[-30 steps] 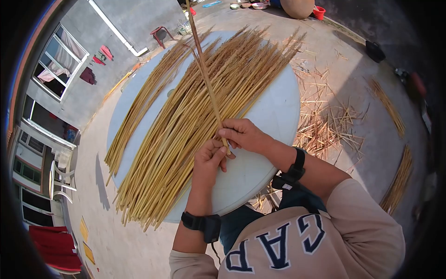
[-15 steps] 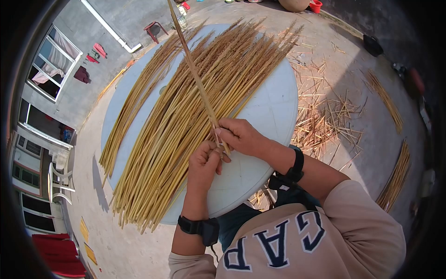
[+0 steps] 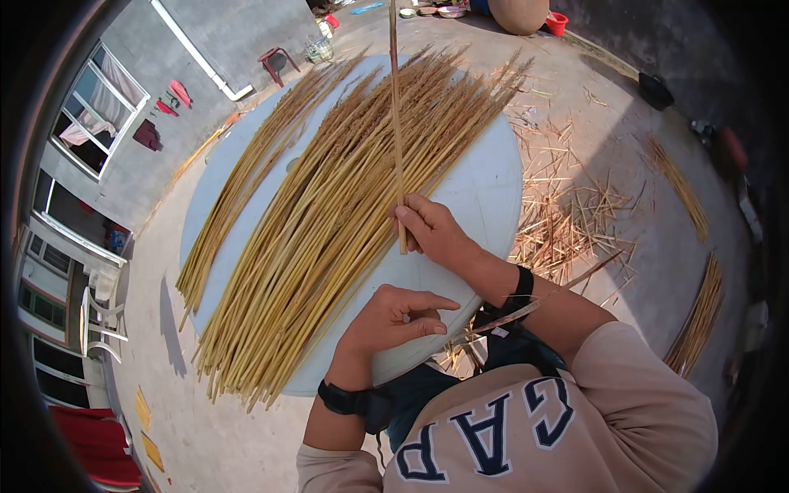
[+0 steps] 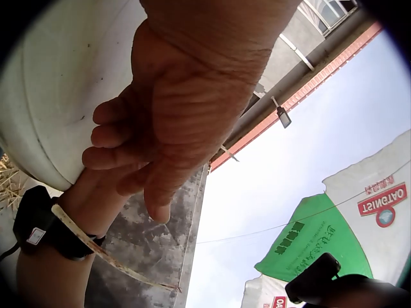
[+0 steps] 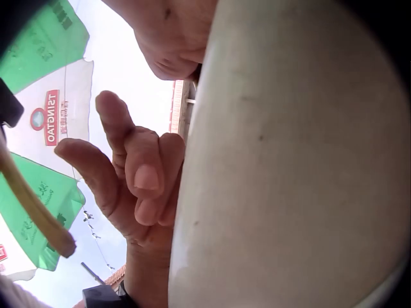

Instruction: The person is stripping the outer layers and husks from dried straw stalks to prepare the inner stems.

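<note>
My right hand (image 3: pixel 434 232) pinches a long straw-coloured stalk (image 3: pixel 398 140) near its cut lower end, which points down over the table. The stalk stands almost upright in the head view, its top leaving the frame. Closer to my body, my left hand (image 3: pixel 399 320) has its index finger and thumb stretched apart with nothing between them; its other fingers are bent. A thin peeled strip of husk (image 3: pixel 530 309) lies across the view of the right forearm, beyond the left fingertips. In the left wrist view this strip (image 4: pixel 109 252) passes in front of the right wrist's strap.
A round white table (image 3: pixel 472 193) bears a large pile of tasselled stalks (image 3: pixel 329 222) and a smaller bundle (image 3: pixel 238 185). Peeled scraps (image 3: pixel 567 205) litter the ground at right, with two stalk bundles (image 3: pixel 680 189) beyond. A red stool (image 3: pixel 277 64) stands behind the table.
My left hand has come away from the stalk, moving down toward my body and letting go of the peeled strip. The stalk in my right hand has swung from leaning left to nearly upright.
</note>
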A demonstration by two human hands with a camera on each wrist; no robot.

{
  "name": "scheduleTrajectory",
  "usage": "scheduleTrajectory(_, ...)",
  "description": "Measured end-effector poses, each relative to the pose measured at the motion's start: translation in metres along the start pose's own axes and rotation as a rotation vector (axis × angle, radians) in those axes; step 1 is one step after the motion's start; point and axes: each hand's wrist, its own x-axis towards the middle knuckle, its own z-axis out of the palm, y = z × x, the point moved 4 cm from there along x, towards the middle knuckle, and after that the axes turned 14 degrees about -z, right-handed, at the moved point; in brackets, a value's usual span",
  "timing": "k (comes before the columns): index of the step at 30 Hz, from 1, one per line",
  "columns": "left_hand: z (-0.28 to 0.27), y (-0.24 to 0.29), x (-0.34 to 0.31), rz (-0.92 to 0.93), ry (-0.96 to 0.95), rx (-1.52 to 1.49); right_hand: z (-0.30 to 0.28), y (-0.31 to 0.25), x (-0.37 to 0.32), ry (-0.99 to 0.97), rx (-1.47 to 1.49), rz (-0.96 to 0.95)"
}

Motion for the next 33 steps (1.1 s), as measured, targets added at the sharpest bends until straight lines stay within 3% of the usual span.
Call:
scheduleTrajectory(1,-0.01,-0.003,-0.001,-0.068,0.189,-0.057,0.006,-0.002,-0.001,-0.12,0.071,-0.037)
scheduleTrajectory(2,-0.014,-0.009,-0.001,-0.069,0.193,-0.06,0.007,-0.004,-0.003,-0.125,0.071,-0.035)
scheduleTrajectory(4,-0.047,-0.028,-0.009,-0.036,0.755,-0.45,0.013,-0.01,-0.005,-0.235,0.044,-0.028)
scheduleTrajectory(7,-0.049,-0.027,-0.007,0.037,0.864,-0.438,0.013,-0.006,-0.005,-0.336,0.103,0.005)
scheduleTrajectory(8,-0.048,-0.027,-0.006,0.036,0.874,-0.44,0.014,-0.006,-0.006,-0.345,0.107,0.007)
scheduleTrajectory(10,-0.037,-0.027,0.005,-0.051,0.546,-0.479,0.018,-0.006,-0.009,-0.417,0.21,0.038)
scheduleTrajectory(14,-0.038,-0.031,0.003,-0.115,0.599,-0.455,0.019,-0.011,-0.011,-0.407,0.144,0.011)
scheduleTrajectory(16,-0.037,-0.032,0.001,-0.124,0.649,-0.423,0.018,-0.016,-0.009,-0.359,-0.021,-0.174)
scheduleTrajectory(17,-0.038,-0.033,0.0,-0.133,0.702,-0.392,0.017,-0.018,-0.008,-0.358,-0.022,-0.175)
scheduleTrajectory(19,-0.038,-0.03,-0.001,-0.137,0.713,-0.369,0.014,-0.012,-0.01,-0.379,0.0,0.1)
scheduleTrajectory(25,-0.038,-0.031,0.001,-0.131,0.683,-0.406,0.016,-0.006,-0.01,-0.424,0.07,-0.002)
scheduleTrajectory(33,-0.037,-0.031,0.003,-0.079,0.618,-0.453,0.015,-0.004,-0.009,-0.373,0.101,0.009)
